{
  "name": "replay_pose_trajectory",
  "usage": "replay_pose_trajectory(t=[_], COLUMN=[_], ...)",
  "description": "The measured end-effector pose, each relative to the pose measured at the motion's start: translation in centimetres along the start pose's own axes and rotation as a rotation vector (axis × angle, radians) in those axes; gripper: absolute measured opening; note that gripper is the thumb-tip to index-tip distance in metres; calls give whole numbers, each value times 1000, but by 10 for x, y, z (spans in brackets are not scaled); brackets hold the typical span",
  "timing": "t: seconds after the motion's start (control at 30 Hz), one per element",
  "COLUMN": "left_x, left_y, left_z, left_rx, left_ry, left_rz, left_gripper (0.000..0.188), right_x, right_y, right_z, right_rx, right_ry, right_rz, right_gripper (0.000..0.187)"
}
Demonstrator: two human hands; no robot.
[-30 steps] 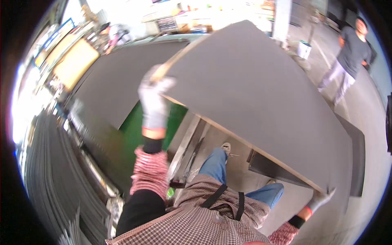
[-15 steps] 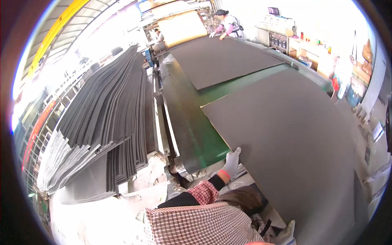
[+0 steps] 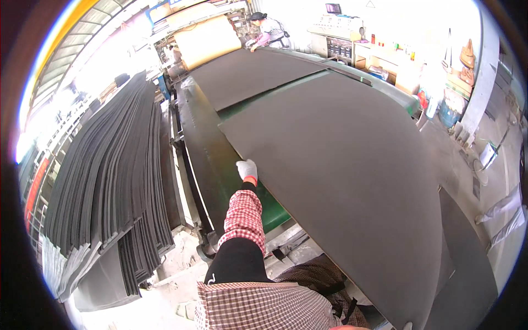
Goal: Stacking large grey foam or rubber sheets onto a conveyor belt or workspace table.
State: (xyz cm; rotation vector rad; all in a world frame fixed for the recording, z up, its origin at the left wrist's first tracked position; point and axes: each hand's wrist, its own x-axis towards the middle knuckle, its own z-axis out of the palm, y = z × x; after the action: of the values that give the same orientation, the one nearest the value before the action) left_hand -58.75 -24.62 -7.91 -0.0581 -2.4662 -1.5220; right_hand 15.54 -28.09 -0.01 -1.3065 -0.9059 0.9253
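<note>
A large flat dark grey sheet (image 3: 335, 181) lies partly on the green conveyor belt (image 3: 274, 212), its near part reaching past the belt's end towards me. My left arm is stretched forward. Its hand, my left hand (image 3: 248, 170) in a pale glove, is closed at the sheet's left edge, short of the far left corner; part of its fingers is hidden. Of my right hand (image 3: 407, 326) only a gloved tip shows at the sheet's near edge, at the bottom of the picture. Another dark sheet (image 3: 253, 74) lies farther along the belt.
A tall stack of dark sheets (image 3: 104, 165) stands left of the conveyor. Beyond the far sheet a co-worker (image 3: 269, 33) leans over the belt beside a large yellowish roll (image 3: 206, 41). More dark sheet (image 3: 465, 264) lies low at the right. A workbench (image 3: 379, 58) stands back right.
The near sheet has moved forward on the belt, closer to the far sheet. My left arm has stretched forward with it. My right hand has almost left the picture, and the view has swung right.
</note>
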Motion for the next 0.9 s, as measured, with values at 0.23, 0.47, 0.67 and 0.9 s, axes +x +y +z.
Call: replay_pose_trajectory(t=[0.23, 0.47, 0.67, 0.9], left_x=[-196, -196, -127, -68], left_y=[90, 48, 40, 36], left_z=[-43, 3, 19, 51], left_rx=[399, 610, 787, 930], left_ry=[-538, -866, -825, -535], left_rz=[689, 688, 699, 509], left_gripper=[56, 87, 94, 53], right_x=[-42, -12, -3, 7], right_y=[-23, 94, 120, 102], right_z=[160, 209, 100, 84], right_rx=[-170, -46, 587, 457], right_ry=[-436, -594, -131, -240], right_rz=[179, 394, 290, 343], right_gripper=[43, 46, 52, 46])
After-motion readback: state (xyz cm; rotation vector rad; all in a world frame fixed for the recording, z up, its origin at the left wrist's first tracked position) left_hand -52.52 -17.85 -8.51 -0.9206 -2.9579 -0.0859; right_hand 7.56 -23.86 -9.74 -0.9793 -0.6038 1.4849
